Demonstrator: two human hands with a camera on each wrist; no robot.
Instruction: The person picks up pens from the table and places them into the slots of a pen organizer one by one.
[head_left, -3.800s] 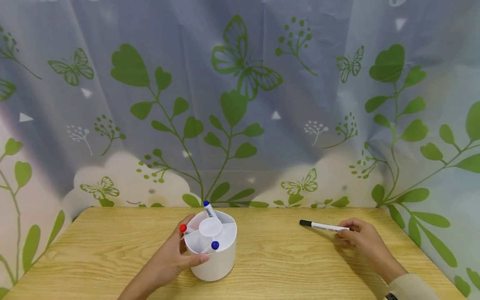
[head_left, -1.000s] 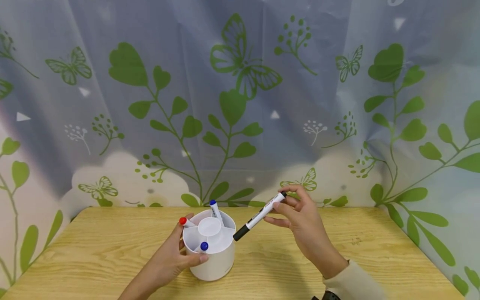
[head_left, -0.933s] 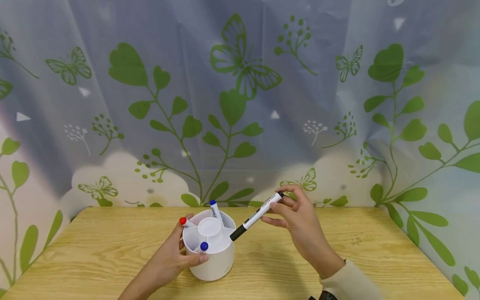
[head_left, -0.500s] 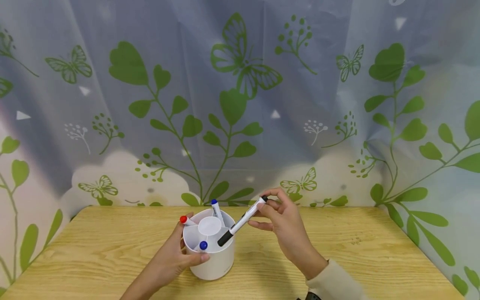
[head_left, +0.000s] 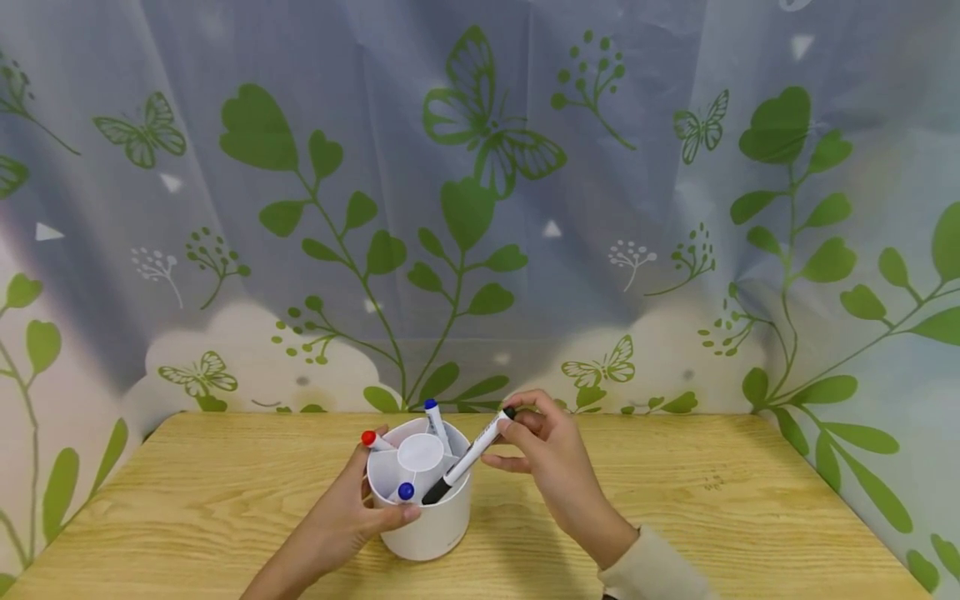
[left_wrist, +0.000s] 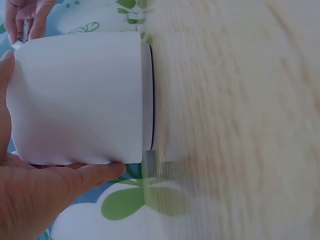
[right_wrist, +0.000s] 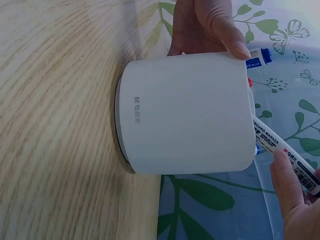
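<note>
A round white pen holder point(head_left: 435, 533) with several compartments stands on the table. My left hand point(head_left: 337, 521) grips its left side, thumb at the front; in the left wrist view the holder's wall point(left_wrist: 80, 100) sits between thumb and fingers. My right hand point(head_left: 562, 471) pinches a white whiteboard marker point(head_left: 477, 446) near its upper end. Tilted, its black cap points down inside the rim of the front right compartment. In the right wrist view the printed marker barrel point(right_wrist: 280, 142) slants into the holder. How deep the cap sits is hidden there.
Inside the holder lean a red-capped marker point(head_left: 371, 439) at left, a blue-capped marker point(head_left: 432, 417) at the back and another blue-capped marker point(head_left: 406, 492) in front. The wooden table point(head_left: 697, 533) meets a leaf-patterned curtain point(head_left: 637, 208) behind.
From low over the table at right, my right hand has lifted the marker, tilted it and brought it left. Its black cap has passed over the rim into the holder. My left hand keeps its grip.
</note>
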